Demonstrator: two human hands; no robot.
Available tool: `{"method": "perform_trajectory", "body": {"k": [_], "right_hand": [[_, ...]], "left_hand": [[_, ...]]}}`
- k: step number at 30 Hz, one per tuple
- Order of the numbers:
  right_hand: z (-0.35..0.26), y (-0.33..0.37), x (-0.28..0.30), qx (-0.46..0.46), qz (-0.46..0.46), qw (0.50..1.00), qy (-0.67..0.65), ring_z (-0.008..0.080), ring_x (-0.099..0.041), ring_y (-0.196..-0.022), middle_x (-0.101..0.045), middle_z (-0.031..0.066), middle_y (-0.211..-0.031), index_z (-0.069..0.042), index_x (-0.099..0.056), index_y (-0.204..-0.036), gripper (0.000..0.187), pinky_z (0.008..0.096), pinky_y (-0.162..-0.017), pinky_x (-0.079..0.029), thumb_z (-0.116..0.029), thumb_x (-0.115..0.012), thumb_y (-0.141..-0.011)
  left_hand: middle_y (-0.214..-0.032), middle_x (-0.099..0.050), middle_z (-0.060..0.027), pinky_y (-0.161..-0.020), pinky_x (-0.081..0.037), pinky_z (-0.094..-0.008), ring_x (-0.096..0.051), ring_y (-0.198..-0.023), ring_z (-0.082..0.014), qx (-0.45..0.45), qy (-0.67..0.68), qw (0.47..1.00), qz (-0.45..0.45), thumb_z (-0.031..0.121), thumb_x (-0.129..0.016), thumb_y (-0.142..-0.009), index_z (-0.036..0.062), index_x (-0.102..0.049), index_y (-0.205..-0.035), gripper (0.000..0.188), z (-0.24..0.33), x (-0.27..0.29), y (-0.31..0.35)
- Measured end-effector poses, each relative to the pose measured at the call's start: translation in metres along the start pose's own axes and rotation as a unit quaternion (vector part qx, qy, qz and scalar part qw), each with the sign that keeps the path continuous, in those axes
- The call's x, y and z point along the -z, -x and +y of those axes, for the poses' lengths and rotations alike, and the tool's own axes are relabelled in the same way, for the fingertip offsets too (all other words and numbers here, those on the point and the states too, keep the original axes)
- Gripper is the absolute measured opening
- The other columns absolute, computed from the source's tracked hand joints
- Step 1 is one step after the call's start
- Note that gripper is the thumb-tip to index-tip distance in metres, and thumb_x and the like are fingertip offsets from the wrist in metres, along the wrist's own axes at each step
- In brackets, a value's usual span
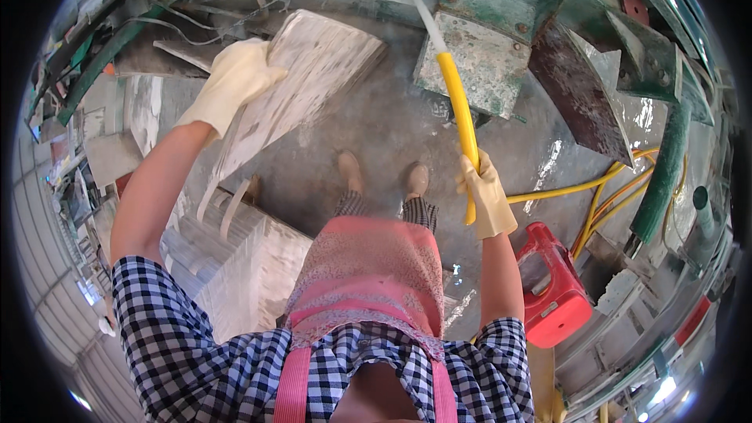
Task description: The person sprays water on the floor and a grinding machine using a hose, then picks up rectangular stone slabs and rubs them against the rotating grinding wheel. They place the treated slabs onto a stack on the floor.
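Note:
My left hand (pixel 235 82), in a cream rubber glove, grips the edge of a long flat slab (pixel 313 63) streaked white, grey and brown, which looks like stone. The slab stands tilted, its broad face toward me. In my right hand (pixel 490 197), gloved alike, is a yellow hose (pixel 460 102), with the fingers wrapped round it. Its open end points up and away from me. A whitish jet of water (pixel 423 16) leaves it toward green machinery at the far side, not onto the slab.
Pale slabs (pixel 254 266) stand at my lower left. A red plastic stool (pixel 552 290) is at my right, near yellow hose coils (pixel 599 204). Ahead are a worn green metal block (pixel 474 63) and a dark angled plate (pixel 580 94). The concrete floor (pixel 376 125) is wet.

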State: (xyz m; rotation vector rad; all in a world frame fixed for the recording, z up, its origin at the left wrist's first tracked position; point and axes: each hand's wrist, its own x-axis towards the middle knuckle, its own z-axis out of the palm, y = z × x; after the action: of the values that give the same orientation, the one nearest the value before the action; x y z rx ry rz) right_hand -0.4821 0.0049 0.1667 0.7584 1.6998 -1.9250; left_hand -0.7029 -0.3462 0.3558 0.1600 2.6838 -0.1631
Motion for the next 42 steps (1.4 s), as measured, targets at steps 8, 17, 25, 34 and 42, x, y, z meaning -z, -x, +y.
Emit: {"method": "perform_trajectory", "body": {"k": [8, 17, 25, 34, 42], "right_hand": [[-0.006, -0.016, 0.005, -0.015, 0.005, 1.000, 0.016, 0.0079, -0.056, -0.061, -0.060, -0.0001, -0.077, -0.007, -0.057, -0.137, 0.039, 0.0238, -0.059, -0.048, -0.029, -0.058, -0.104], [0.015, 0.002, 0.022, 0.002, 0.024, 0.997, 0.072, 0.0080, -0.056, -0.060, -0.060, 0.0001, -0.076, -0.008, -0.055, -0.136, 0.037, 0.0240, -0.055, -0.047, -0.028, -0.056, -0.105], [0.053, 0.061, 0.036, -0.104, -0.022, 0.991, 0.075, 0.0068, -0.051, -0.063, -0.056, -0.0020, -0.079, -0.002, -0.056, -0.132, 0.040, 0.0240, -0.057, -0.044, -0.027, -0.060, -0.102], [0.050, 0.033, -0.014, -0.135, -0.223, 0.936, 0.235, 0.0100, -0.052, -0.064, -0.056, 0.0008, -0.077, -0.003, -0.061, -0.127, 0.036, 0.0256, -0.062, -0.045, -0.028, -0.060, -0.102], [0.033, 0.011, -0.070, -0.096, -0.327, 0.894, 0.291, 0.0187, -0.063, -0.077, -0.068, 0.0088, -0.089, -0.010, -0.063, -0.132, 0.043, 0.0335, -0.073, -0.050, -0.038, -0.060, -0.100]], "left_hand": [[-0.100, -0.073, -0.0215, -0.085, -0.056, -0.0471, -0.070, -0.098, -0.0393, -0.130, -0.082, 0.988, 0.022, 0.032, -0.074, -0.078, 0.0038, -0.075, -0.102, 0.037, 0.021, 0.000, -0.050], [-0.117, -0.071, -0.0174, -0.088, -0.054, -0.0496, -0.068, -0.104, -0.0382, -0.128, 0.003, 0.981, 0.144, 0.035, -0.067, -0.090, 0.0113, -0.070, -0.121, 0.039, 0.081, 0.002, -0.143], [-0.113, -0.069, -0.0249, -0.092, -0.051, -0.0517, -0.064, -0.109, -0.0437, -0.074, 0.117, 0.959, 0.249, 0.033, -0.059, -0.092, 0.0084, -0.067, -0.114, 0.034, 0.036, -0.001, -0.138], [-0.123, -0.068, -0.0182, -0.099, -0.051, -0.0478, -0.063, -0.116, -0.0384, -0.057, 0.104, 0.957, 0.265, 0.024, -0.063, -0.083, 0.0117, -0.069, -0.120, 0.039, -0.016, -0.022, -0.156], [-0.120, -0.068, -0.0216, -0.093, -0.051, -0.0476, -0.064, -0.113, -0.0403, -0.036, 0.155, 0.962, 0.222, 0.021, -0.062, -0.084, 0.0095, -0.069, -0.115, 0.034, -0.043, -0.016, -0.152]]}}
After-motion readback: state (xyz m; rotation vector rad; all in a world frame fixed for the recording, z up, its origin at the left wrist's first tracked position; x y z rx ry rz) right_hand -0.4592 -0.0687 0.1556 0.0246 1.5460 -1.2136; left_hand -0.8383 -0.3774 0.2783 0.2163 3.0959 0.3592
